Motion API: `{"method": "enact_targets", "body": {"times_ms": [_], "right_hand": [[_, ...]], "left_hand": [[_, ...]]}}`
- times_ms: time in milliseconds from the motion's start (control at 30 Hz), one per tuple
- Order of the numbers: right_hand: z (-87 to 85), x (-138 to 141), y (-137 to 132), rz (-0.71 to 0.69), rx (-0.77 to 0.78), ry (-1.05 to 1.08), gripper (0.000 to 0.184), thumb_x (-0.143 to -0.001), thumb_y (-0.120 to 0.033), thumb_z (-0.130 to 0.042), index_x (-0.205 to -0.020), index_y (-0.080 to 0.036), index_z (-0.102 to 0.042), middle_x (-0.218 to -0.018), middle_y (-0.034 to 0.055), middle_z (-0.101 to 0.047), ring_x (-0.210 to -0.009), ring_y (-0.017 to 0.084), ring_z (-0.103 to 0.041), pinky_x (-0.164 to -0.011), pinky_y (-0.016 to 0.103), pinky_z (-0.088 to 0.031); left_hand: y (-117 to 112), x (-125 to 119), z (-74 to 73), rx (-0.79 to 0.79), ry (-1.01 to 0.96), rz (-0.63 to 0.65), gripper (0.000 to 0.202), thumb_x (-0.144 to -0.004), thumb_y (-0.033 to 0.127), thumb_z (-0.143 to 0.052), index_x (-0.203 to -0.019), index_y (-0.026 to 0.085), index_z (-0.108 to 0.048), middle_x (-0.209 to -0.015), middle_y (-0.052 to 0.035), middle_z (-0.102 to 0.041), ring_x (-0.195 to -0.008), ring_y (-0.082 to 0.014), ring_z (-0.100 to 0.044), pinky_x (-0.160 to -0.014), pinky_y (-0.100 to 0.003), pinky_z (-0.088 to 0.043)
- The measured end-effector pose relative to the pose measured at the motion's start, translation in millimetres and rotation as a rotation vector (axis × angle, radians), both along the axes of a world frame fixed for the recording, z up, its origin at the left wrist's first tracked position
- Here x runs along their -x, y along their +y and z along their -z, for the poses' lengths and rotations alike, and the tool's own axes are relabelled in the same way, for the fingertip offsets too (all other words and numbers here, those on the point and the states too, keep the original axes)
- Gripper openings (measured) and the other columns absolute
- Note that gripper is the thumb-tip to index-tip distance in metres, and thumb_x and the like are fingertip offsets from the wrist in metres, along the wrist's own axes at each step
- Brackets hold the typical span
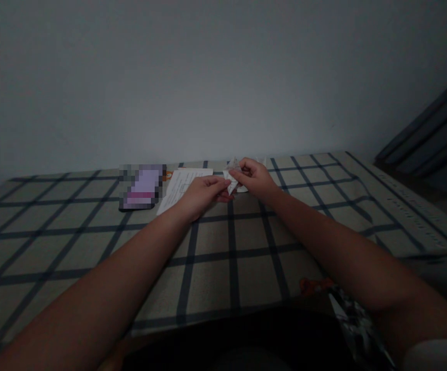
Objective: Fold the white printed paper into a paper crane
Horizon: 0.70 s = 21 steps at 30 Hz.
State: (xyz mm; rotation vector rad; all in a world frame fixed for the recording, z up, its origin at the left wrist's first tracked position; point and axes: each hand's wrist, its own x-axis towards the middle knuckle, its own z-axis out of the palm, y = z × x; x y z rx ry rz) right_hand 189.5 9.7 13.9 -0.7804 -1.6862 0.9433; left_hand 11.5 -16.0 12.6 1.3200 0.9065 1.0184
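Observation:
Over the far part of the checked cloth, my left hand (204, 195) and my right hand (257, 180) meet. Between them is a small white packet with clear, crinkled plastic (231, 178). My left thumb and fingers pinch its lower left side. The thumb and forefinger of my right hand grip its upper right side. What the packet contains is too small and dark to tell. Beside my left hand lies a printed white sheet (173, 191), partly covered by that hand. Some whitish material shows behind and under my right hand, mostly hidden.
A phone with a lit, pixelated screen (144, 186) lies left of the sheet. The checked tablecloth (211, 268) reaches to a plain wall (223, 77). Dark folded fabric (435, 134) hangs at the right. Something shiny and crumpled (357, 324) is near my right forearm.

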Motion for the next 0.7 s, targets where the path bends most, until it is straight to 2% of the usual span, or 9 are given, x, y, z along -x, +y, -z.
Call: {"method": "enact_targets", "body": {"times_ms": [200, 400, 533, 700], "right_hand": [[0.4, 0.9, 0.0, 0.029, -0.021, -0.015, 0.038, -0.079, -0.055, -0.067, -0.078, -0.021, -0.05, -0.068, -0.0032, -0.055, -0.062, 0.012, -0.055, -0.056, 0.025, -0.045], [-2.4, -0.2, 0.0, 0.091, -0.093, -0.028, 0.038, -0.08, -0.054, -0.067, -0.073, -0.021, -0.049, -0.065, -0.0044, -0.05, -0.058, 0.01, -0.046, -0.055, 0.025, -0.038], [0.4, -1.0, 2.7, 0.111, -0.095, -0.041, 0.038, -0.081, -0.054, -0.066, -0.073, -0.021, -0.049, -0.065, -0.004, -0.048, -0.06, 0.01, -0.045, -0.055, 0.025, -0.036], [0.9, -1.5, 2.5, 0.134, -0.103, -0.03, 0.038, -0.081, -0.054, -0.066, -0.073, -0.021, -0.048, -0.067, -0.0033, -0.048, -0.062, 0.011, -0.045, -0.055, 0.025, -0.036]], "left_hand": [[-0.6, -0.6, -1.1, 0.02, -0.032, -0.018, 0.027, -0.073, 0.038, -0.078, -0.078, 0.012, -0.072, -0.075, -0.0068, -0.071, -0.066, -0.0139, -0.067, -0.073, -0.029, -0.056], [-1.9, -0.1, -0.6, 0.101, 0.005, 0.09, 0.029, -0.076, 0.04, -0.076, -0.087, 0.013, -0.073, -0.084, -0.0104, -0.075, -0.069, -0.0161, -0.07, -0.072, -0.03, -0.056], [-3.9, 0.0, -2.0, 0.086, 0.007, 0.058, 0.028, -0.077, 0.04, -0.076, -0.086, 0.013, -0.073, -0.08, -0.0102, -0.075, -0.068, -0.0165, -0.069, -0.072, -0.031, -0.055], [-6.8, -1.1, -5.2, 0.073, -0.016, 0.078, 0.027, -0.076, 0.039, -0.078, -0.085, 0.014, -0.073, -0.084, -0.0085, -0.075, -0.068, -0.0137, -0.068, -0.069, -0.027, -0.054]]}}
